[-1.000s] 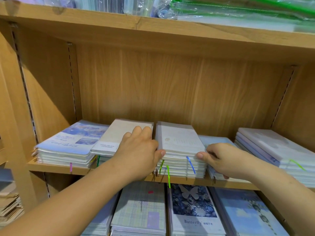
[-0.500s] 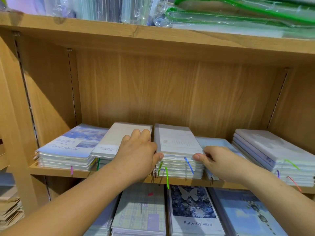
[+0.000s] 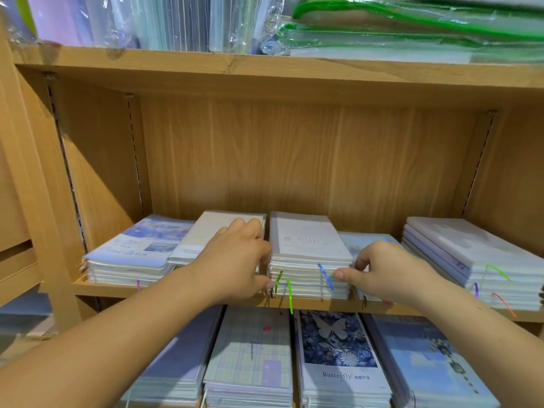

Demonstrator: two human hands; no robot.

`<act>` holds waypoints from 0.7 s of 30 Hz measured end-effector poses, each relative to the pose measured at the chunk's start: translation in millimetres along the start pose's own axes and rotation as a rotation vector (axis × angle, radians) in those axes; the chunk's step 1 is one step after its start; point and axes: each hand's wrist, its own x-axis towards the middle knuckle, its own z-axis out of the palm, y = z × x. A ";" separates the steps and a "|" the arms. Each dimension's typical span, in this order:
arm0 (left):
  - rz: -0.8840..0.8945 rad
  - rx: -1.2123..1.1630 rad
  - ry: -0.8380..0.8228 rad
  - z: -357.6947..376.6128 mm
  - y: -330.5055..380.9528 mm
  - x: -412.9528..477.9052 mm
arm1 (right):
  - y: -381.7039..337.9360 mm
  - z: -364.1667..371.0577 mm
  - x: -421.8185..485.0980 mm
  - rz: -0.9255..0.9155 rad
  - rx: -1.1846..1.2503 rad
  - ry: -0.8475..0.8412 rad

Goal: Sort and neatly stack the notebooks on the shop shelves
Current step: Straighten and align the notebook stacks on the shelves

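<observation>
Both forearms reach forward and up from the bottom corners of the view, wrists roughly level, hands apart with one pile between them.

Left hand (image 3: 235, 260): back of hand up, fingers curled down over the left edge of the centre stack of notebooks (image 3: 306, 245), thumb tip against its lower front-left corner. It grips that side.

Right hand (image 3: 385, 272): knuckles up, thumb pressed on the front-right corner about mid-height, fingers curled against the right side. The fingertips on both hands are partly hidden by the pile, so how far they wrap round it is uncertain.

The centre stack lies flat at the front of the wooden shelf (image 3: 97, 290), pale cover up. A blue ribbon (image 3: 325, 276) hangs beside the right thumb and a green ribbon (image 3: 290, 295) beside the left thumb.

The cream-covered stack (image 3: 203, 234) is partly under the left hand. The blue-covered stack (image 3: 138, 248) sits further left. The pale blue stack (image 3: 362, 240) runs beneath the right hand. The white stack (image 3: 471, 254) lies right of the right wrist. Below both wrists, on the next level down, are the butterfly notebooks (image 3: 335, 343).
</observation>
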 end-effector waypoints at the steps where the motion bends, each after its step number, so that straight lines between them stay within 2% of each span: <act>1: 0.011 -0.044 0.023 -4.7 -1.1 -6.5 | 1.2 -1.3 -2.6 -0.004 -0.030 0.041; 4: 0.039 -0.121 0.276 -10.5 0.6 -33.1 | 4.3 -1.7 -8.0 -0.006 -0.061 0.129; 6: -0.015 -0.112 0.367 -3.3 7.1 -49.5 | 3.9 5.1 -10.2 -0.003 -0.027 0.091; 7: -0.071 -0.139 0.310 2.5 11.7 -53.4 | 2.9 10.5 -11.3 0.001 -0.008 0.049; 10: -0.222 -0.309 0.004 28.1 23.5 -45.1 | -0.1 25.8 -13.2 0.013 0.044 -0.062; 11: -0.236 -0.334 -0.038 37.3 26.1 -38.9 | -0.9 29.2 -13.2 0.020 0.054 -0.075; 17: -0.313 -0.453 -0.021 77.2 37.7 -21.2 | -5.4 43.2 -14.7 0.048 0.059 -0.031; 21: -0.302 -0.470 0.004 80.9 40.1 -19.9 | -6.4 49.3 -17.2 0.030 0.079 0.020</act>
